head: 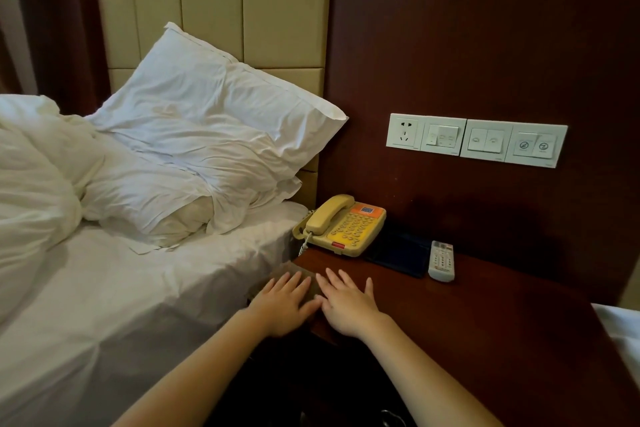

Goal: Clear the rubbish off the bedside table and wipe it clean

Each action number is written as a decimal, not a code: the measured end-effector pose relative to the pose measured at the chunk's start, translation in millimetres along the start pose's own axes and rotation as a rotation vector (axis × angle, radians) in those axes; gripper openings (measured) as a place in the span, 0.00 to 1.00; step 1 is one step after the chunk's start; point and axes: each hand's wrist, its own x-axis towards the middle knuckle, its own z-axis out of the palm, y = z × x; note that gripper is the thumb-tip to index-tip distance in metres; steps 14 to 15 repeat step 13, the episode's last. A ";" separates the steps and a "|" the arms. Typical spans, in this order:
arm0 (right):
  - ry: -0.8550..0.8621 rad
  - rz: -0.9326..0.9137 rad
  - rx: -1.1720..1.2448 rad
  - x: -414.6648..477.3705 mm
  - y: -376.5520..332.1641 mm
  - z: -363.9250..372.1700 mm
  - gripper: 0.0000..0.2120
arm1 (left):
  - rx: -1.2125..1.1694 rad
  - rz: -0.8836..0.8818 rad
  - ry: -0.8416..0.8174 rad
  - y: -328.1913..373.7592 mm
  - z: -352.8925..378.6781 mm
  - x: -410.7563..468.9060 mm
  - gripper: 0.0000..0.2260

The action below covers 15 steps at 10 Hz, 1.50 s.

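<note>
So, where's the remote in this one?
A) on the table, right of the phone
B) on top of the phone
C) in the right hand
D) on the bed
A: the remote lies on the table, right of the phone, with a dark pad between them. The right hand is flat and apart from it.

The bedside table (pixel 485 315) stands right of the bed (pixel 138 288). At its back the telephone (pixel 341 225) lies left, the remote control (pixel 441 261) right, with a flat tray (pixel 398 251) between them. The switch panel (pixel 478 139) is on the wall behind, above them.
</note>
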 end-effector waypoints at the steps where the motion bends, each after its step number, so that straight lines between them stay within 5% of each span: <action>1: 0.020 0.014 0.005 -3.3 9.1 -0.2 0.25 | 0.039 -0.011 -0.033 -3.0 8.3 -4.5 0.34; 3: 0.071 -0.034 -0.030 -13.4 11.7 -4.3 0.25 | -0.049 -0.025 -0.015 7.0 -14.6 1.5 0.27; 6: 0.497 0.095 0.137 -56.1 83.1 -62.5 0.14 | -0.088 0.165 0.346 46.4 -42.7 18.5 0.20; 7: 0.592 0.242 0.203 -67.4 118.1 -74.2 0.15 | -0.167 0.181 0.301 57.1 -50.5 24.5 0.20; 8: 0.508 0.227 0.108 -68.9 133.0 -78.0 0.21 | -0.286 0.181 0.300 71.4 -68.9 41.0 0.20; 9: 0.532 0.222 0.138 -65.8 143.1 -90.4 0.22 | -0.176 0.244 0.292 93.2 -98.0 65.0 0.22; 13: 0.552 0.374 0.152 -95.3 161.8 -313.9 0.20 | -0.289 0.417 0.072 209.6 -279.5 122.0 0.25; 15: 0.552 0.374 0.152 -95.3 161.8 -313.9 0.20 | -0.289 0.417 0.072 209.6 -279.5 122.0 0.25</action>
